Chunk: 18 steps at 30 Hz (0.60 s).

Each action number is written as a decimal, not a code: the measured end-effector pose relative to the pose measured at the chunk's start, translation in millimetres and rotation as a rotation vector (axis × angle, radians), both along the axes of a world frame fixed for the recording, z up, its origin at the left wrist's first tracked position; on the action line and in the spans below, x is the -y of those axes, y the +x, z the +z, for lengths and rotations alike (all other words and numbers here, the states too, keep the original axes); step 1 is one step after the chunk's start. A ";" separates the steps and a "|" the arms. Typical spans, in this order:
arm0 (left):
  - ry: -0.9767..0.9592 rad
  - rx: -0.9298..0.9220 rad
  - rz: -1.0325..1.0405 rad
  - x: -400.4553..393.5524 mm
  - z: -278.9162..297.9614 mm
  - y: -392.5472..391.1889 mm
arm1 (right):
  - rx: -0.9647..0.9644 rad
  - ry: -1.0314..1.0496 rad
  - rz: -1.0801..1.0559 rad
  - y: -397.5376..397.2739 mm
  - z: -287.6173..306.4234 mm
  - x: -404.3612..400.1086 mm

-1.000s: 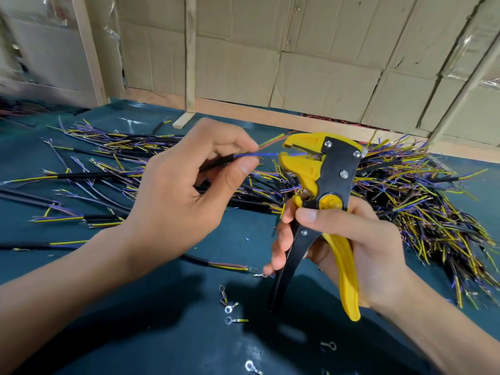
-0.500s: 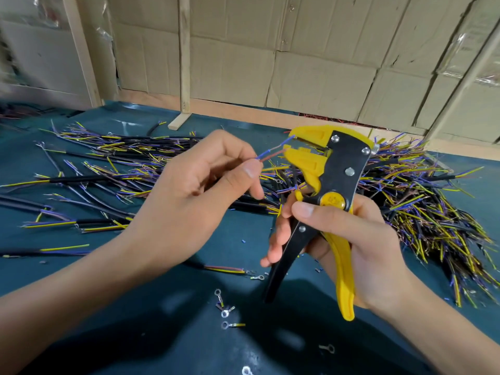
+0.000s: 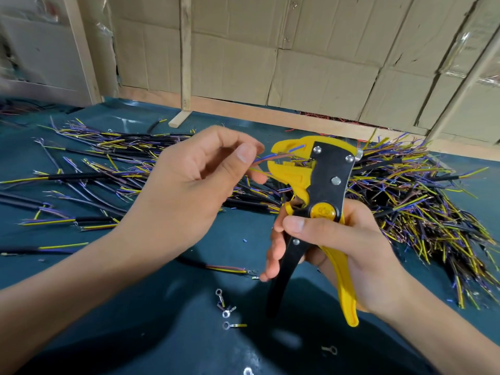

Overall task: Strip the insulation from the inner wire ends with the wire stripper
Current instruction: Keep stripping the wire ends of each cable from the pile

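Head view: thin wires [image 3: 261, 160] enter plastic stripper [image 3: 311, 182].

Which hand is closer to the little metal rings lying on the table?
Right. The right hand grips the wire stripper just above the metal rings; the left hand is higher up, holding thin wires.

This looks like a small wire-assembly workshop. A dark teal surface [image 3: 135, 320] carries heaps of cut cables [image 3: 422, 201] at 2 o'clock and more cable pieces [image 3: 89, 171] at 10 o'clock, with loose ring terminals [image 3: 227, 311] at 6 o'clock. Flattened cardboard sheets [image 3: 319, 77] and bare wooden battens [image 3: 185, 58] form the wall at 12 o'clock.
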<state>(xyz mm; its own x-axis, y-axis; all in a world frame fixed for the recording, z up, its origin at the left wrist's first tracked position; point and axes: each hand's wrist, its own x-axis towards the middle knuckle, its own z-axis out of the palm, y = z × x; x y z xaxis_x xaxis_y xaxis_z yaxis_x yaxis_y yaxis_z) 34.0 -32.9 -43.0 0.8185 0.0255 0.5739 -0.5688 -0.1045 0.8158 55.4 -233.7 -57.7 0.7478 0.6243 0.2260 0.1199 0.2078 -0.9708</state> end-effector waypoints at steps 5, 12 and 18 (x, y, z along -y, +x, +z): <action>-0.013 0.038 -0.027 0.2 -1.7 -2.1 | -0.011 0.015 -0.020 -0.5 0.6 -1.0; 0.068 0.083 0.048 3.1 -6.8 -2.5 | -0.097 0.054 -0.051 -2.0 3.8 -4.5; 0.074 0.095 0.066 2.3 -7.9 -1.7 | -0.172 0.088 -0.028 -2.6 4.6 -7.6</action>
<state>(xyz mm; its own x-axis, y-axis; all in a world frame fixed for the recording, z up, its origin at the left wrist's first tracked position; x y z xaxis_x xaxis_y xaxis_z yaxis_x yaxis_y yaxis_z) 32.3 -35.3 -50.9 0.7581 0.0316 0.6514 -0.6334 -0.2023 0.7470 52.8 -226.2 -53.1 0.7971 0.5859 0.1460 -0.0392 0.2914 -0.9558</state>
